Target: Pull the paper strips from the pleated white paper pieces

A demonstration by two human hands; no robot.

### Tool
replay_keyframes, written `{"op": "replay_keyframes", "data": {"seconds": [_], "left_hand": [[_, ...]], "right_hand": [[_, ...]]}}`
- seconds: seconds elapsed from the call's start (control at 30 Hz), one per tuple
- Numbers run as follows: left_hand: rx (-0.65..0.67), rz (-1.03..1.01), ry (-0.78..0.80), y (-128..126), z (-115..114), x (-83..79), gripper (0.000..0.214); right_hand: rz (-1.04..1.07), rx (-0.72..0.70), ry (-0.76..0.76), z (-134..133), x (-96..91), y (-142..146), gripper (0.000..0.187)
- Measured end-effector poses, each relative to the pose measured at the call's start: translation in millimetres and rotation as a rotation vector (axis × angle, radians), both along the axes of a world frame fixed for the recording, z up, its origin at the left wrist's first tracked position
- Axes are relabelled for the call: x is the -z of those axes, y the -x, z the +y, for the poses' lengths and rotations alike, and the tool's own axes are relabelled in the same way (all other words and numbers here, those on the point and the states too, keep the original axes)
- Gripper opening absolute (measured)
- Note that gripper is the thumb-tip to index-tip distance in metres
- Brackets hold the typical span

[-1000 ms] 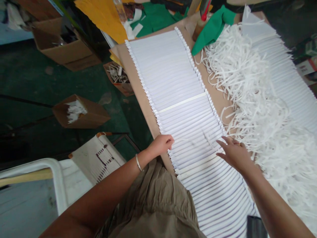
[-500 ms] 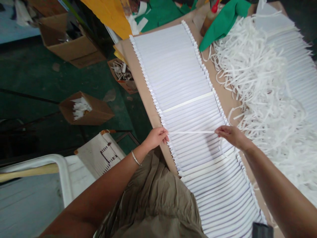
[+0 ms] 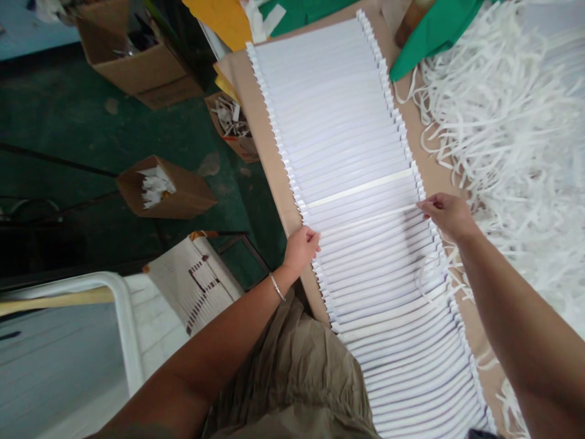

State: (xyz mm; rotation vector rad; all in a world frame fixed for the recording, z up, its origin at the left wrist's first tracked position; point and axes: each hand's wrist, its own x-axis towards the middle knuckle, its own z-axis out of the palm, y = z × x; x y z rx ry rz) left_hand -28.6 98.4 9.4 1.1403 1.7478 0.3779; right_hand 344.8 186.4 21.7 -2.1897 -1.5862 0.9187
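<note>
A long row of white folded paper strips [image 3: 347,116] lies side by side on a tan kraft-paper board [image 3: 269,146], their crimped ends forming both edges. A thin white strip [image 3: 365,217] lies across the row. My right hand [image 3: 445,216] is at the row's right edge, its fingertips pinched on that strip's end. My left hand [image 3: 300,250] rests at the row's left edge, fingers curled, with nothing visible in them.
A heap of shredded white paper [image 3: 507,134] lies right of the row, below a green cloth [image 3: 434,36]. Cardboard boxes [image 3: 164,189] stand on the green floor at left. A white-framed chair [image 3: 123,323] and khaki cloth on my lap [image 3: 292,378] are below.
The thin strip has gone from stretched between my hands to lying on the row. My left hand has let go of it, and my right hand has moved up to the row's edge.
</note>
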Motion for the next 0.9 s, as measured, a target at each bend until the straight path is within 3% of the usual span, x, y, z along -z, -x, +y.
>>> {"op": "replay_keyframes", "data": {"seconds": [0.23,0.53,0.9], "left_hand": [[0.016,0.045,-0.016,-2.0,1.5,4.8,0.020],[0.004,0.048,-0.079,-0.6,-1.5,12.1,0.019],[0.032,0.129,-0.068,-3.9,0.5,8.8,0.019]], "right_hand": [[0.060,0.076,-0.031,4.9,22.6,-6.8,0.030],[-0.010,0.100,-0.089,9.5,23.8,1.0,0.026],[-0.119,0.105,-0.155,13.7,43.5,6.0,0.026]]}}
